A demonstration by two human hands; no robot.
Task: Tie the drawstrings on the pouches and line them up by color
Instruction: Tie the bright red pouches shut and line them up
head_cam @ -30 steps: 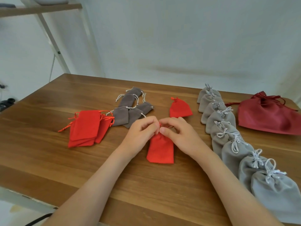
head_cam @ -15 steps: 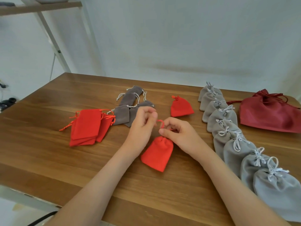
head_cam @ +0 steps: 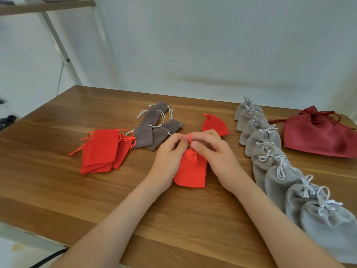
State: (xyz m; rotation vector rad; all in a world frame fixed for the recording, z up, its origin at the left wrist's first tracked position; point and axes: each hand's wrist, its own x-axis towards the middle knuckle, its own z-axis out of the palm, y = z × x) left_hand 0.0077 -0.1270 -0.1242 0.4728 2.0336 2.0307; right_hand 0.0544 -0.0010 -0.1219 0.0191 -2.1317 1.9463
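A small red pouch (head_cam: 191, 173) lies mid-table with its neck gathered. My left hand (head_cam: 170, 151) and my right hand (head_cam: 214, 149) meet above that neck, each pinching its red drawstring (head_cam: 190, 139), which stands up in a loop between the fingertips. One tied red pouch (head_cam: 215, 124) sits just behind my right hand. A flat stack of untied red pouches (head_cam: 102, 149) lies to the left. Behind them is a heap of dark grey pouches (head_cam: 154, 128) with loose white cords. A line of tied light grey pouches (head_cam: 274, 167) runs down the right side.
A large dark red drawstring bag (head_cam: 320, 138) lies at the far right of the wooden table (head_cam: 58, 190). A white shelf frame (head_cam: 59, 45) stands behind the table's left corner. The table's front edge is close below my forearms.
The pouch has swung from tilted back to upright under my hands. My hands came closer together, and the drawstring loop now stands taller between the fingertips.
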